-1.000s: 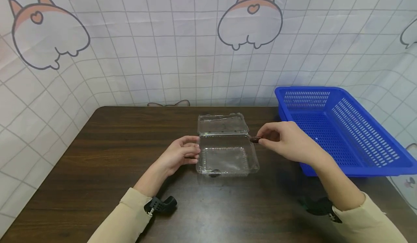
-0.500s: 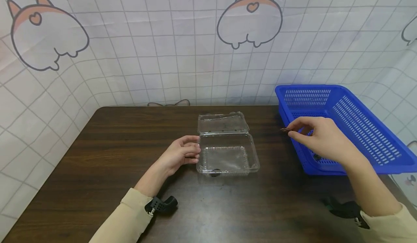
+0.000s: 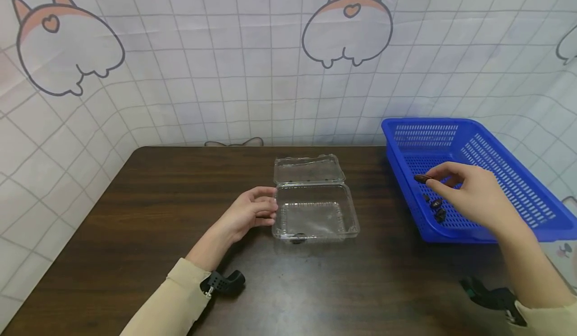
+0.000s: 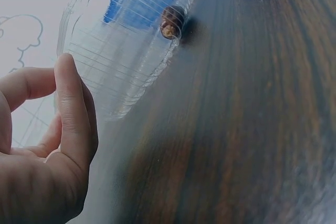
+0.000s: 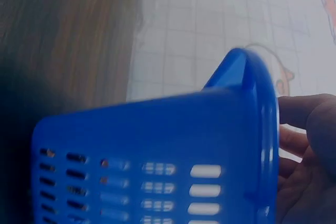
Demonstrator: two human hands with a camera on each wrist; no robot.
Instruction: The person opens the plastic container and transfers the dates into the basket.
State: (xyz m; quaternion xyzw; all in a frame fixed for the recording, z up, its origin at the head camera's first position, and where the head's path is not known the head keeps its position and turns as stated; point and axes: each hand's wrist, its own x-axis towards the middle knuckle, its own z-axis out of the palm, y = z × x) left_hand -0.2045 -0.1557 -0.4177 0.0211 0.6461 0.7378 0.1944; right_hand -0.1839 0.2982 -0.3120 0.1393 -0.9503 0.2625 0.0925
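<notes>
My right hand (image 3: 473, 191) pinches a dark brown dried date (image 3: 422, 179) between thumb and fingertips, above the left part of the blue plastic basket (image 3: 523, 233). In the right wrist view the basket's side hides the date, and only part of the hand shows past the rim. My left hand (image 3: 248, 211) holds the left rim of a clear plastic clamshell box (image 3: 353, 211) between its fingertips. The box stands with its lid (image 3: 308, 171) raised at the back. One date (image 4: 172, 23) shows through its wall in the left wrist view.
Several dark dates (image 3: 436, 204) lie on the basket floor under my right hand. Brown wood-grain table (image 3: 171, 196) surrounds the box. A white tiled-pattern cloth (image 3: 243, 90) hangs behind, and a thin cord (image 3: 234, 144) lies at the back edge.
My right hand has carried the date from the box's right side rightward to over the basket, uncovering the dates there. The left hand and box have stayed put.
</notes>
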